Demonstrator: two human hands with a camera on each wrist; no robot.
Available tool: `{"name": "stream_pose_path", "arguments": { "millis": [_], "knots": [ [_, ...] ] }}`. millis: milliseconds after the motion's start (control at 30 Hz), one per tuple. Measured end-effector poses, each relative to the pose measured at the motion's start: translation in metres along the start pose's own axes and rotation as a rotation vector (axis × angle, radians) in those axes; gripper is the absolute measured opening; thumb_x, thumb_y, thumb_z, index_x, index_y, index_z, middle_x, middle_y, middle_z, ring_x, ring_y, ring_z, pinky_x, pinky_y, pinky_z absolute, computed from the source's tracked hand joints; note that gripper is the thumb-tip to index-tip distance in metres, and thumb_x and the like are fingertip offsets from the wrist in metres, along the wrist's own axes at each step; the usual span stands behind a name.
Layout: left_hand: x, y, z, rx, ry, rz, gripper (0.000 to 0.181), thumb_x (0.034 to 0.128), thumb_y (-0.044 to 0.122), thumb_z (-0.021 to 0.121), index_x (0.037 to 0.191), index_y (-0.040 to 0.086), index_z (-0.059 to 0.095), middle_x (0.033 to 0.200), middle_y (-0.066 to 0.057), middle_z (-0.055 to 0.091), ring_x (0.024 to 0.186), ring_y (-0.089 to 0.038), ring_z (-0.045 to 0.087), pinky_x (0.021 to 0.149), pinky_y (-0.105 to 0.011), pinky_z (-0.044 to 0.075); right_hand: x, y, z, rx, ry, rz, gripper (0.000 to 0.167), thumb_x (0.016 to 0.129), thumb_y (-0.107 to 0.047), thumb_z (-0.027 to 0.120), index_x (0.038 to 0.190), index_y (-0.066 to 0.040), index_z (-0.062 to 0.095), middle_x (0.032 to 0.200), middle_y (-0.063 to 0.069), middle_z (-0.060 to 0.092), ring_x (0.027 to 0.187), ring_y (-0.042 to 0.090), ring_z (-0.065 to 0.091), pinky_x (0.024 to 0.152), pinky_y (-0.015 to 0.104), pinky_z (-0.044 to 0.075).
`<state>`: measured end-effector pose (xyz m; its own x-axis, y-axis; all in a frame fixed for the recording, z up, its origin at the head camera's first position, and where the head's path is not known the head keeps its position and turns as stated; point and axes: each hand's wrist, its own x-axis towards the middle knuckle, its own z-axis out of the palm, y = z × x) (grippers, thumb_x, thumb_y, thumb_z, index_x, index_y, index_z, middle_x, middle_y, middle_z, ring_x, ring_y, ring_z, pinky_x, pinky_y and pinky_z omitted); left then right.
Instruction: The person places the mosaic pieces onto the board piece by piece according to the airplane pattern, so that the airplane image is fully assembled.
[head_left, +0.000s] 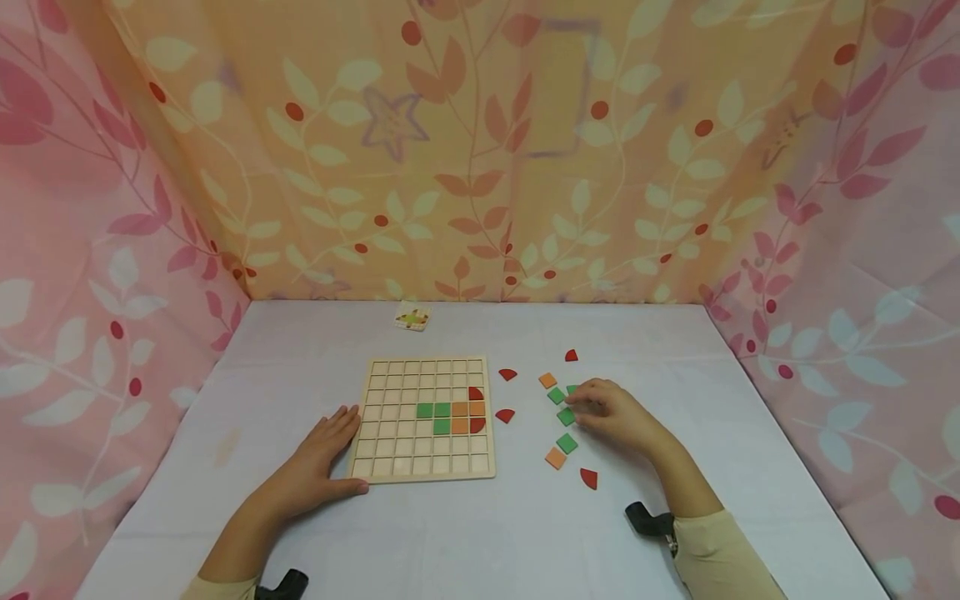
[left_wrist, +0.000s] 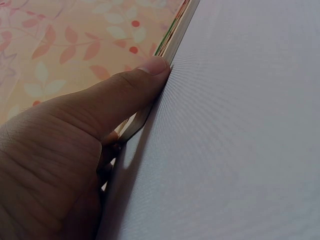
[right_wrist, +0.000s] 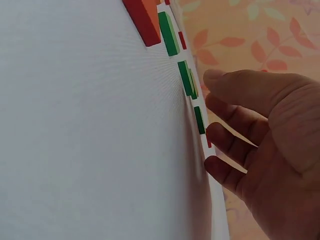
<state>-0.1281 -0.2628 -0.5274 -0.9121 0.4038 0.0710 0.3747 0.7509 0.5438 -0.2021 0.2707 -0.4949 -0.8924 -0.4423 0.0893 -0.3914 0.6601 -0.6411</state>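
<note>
Right fingers (right_wrist: 227,137), loosely parted, partly hide 1 green tile (head_left: 572,389); left fingers (head_left: 341,422), relaxed, touch the board (head_left: 392,428).

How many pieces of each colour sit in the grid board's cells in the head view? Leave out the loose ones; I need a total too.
Green squares: 3
Orange squares: 3
Red quarter-circles: 2
Total: 8

head: high, facing forward-down, farthest | wrists: close, low along tabletop (head_left: 300,350) | head/right share green tiles (head_left: 566,443)
</note>
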Motion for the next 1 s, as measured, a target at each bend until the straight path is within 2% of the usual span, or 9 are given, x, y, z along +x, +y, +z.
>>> {"name": "stream_pose_path", "arguments": {
  "millis": [300,433,600,1000],
  "knots": [
    [-0.001,0.000,0.001,0.012,0.040,0.047,0.113,0.0747,0.054,0.086,0.156,-0.005,0.036,0.165,-0.022,0.030,0.154,-0.043,0.022,0.125,-0.017,-0.006,0.002,0.001,0.008,0.002,-0.037,0.021,0.029,0.090,-0.010,0.078,0.117,-0.022,0.076,0.125,-0.003,0.063,0.125,0.025,0.052,0.109,0.054,0.045],
    [-0.001,0.000,0.001,0.014,0.025,0.031,0.114,0.0749,0.057,0.085,0.157,-0.004,0.034,0.166,-0.022,0.029,0.155,-0.042,0.021,0.125,-0.019,-0.006,0.002,0.001,0.012,-0.026,-0.043,0.017,0.031,0.092,-0.012,0.076,0.118,-0.027,0.075,0.132,-0.003,0.063,0.131,0.026,0.049,0.111,0.057,0.041],
    [0.000,0.000,0.001,0.021,0.006,0.011,0.115,0.0753,0.059,0.084,0.158,-0.003,0.033,0.166,-0.019,0.029,0.156,-0.040,0.020,0.126,-0.020,-0.005,0.002,0.000,0.013,-0.046,-0.049,0.029,0.031,0.093,-0.012,0.075,0.120,-0.028,0.075,0.132,-0.003,0.063,0.133,0.027,0.047,0.112,0.058,0.037],
    [0.000,0.000,0.001,0.019,0.007,0.013,0.115,0.0754,0.060,0.084,0.157,-0.003,0.033,0.166,-0.020,0.028,0.156,-0.040,0.020,0.126,-0.021,-0.005,0.002,0.001,0.014,-0.083,-0.043,0.007,0.029,0.092,-0.013,0.076,0.118,-0.027,0.076,0.125,-0.005,0.063,0.127,0.024,0.049,0.109,0.056,0.039]
  ]
}}
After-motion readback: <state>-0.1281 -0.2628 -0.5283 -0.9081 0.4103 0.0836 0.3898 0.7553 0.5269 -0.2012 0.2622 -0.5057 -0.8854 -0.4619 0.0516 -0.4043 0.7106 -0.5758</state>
